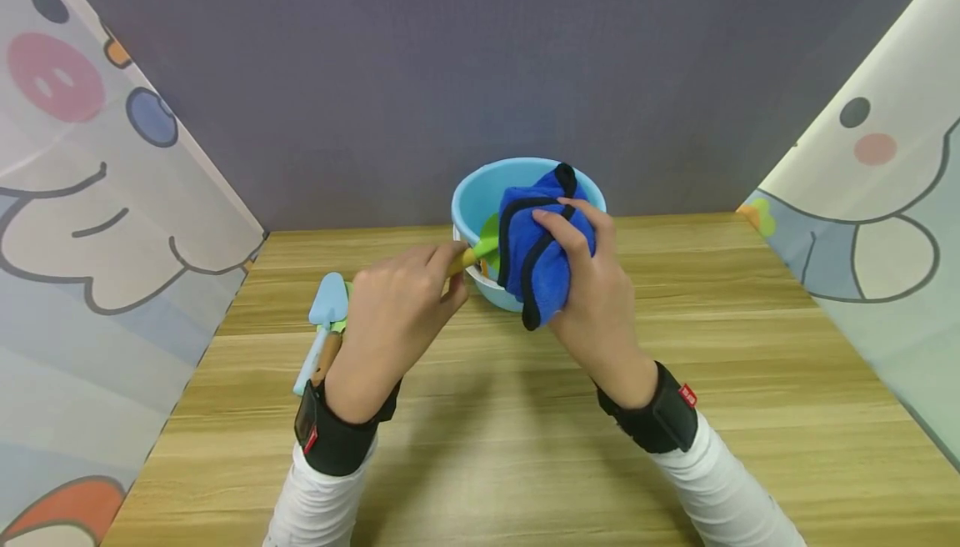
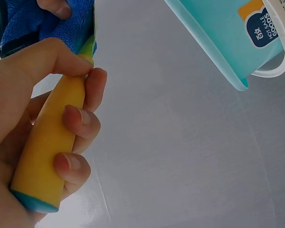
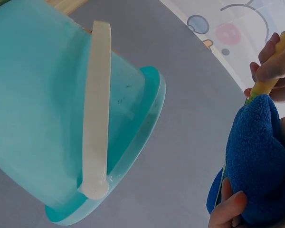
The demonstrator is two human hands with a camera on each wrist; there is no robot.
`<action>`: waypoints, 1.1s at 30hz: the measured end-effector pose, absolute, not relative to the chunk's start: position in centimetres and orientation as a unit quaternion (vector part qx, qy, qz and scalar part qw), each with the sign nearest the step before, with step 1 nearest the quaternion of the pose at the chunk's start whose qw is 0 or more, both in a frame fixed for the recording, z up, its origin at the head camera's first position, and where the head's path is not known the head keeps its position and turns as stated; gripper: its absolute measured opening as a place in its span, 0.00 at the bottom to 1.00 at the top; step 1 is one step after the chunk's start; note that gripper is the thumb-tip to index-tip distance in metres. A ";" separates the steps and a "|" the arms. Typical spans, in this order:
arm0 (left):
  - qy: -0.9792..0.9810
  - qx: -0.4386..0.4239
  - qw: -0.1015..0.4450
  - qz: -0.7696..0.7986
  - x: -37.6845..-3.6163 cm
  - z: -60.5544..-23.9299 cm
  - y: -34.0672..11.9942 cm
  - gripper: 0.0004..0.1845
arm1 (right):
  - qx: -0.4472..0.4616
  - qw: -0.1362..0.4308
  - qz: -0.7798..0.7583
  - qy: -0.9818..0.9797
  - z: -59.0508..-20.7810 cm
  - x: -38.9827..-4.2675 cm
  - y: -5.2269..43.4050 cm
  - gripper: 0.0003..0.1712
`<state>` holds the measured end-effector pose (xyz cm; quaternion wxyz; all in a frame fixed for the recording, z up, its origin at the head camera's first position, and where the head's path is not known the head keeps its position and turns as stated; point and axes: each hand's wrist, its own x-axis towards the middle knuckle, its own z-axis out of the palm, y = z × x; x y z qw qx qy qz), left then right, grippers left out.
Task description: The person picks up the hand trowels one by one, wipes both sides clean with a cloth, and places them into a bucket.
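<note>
Blue cloth (image 1: 542, 251) was gripped by the right hand (image 1: 592, 297) over the bucket (image 1: 480, 188) rim, wrapped on a green blade. The yellow handle (image 2: 50, 137) was clenched by the left hand (image 1: 393, 313). A trowel (image 1: 324, 326) lay near the table (image 1: 750, 414) left edge.

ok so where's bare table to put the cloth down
Bare wood lies right of the right hand, toward the cartoon curtain, and along the near edge between both sleeves. It is crowded by the bucket and left of the left hand, where a blue toy shovel lies.
</note>
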<state>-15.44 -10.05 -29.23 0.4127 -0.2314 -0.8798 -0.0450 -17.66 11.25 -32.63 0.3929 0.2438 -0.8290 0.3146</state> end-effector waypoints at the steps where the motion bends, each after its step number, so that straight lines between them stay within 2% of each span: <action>1: -0.880 -0.230 0.413 -0.045 -15.4 -29.2 -10.1 0.09 | 0.241 0.395 0.313 -0.829 -32.6 -17.7 11.3 0.43; 33: -0.881 -0.216 0.419 -0.035 -15.6 -29.0 -10.9 0.10 | 0.205 0.439 0.319 -0.814 -32.2 -18.7 12.3 0.38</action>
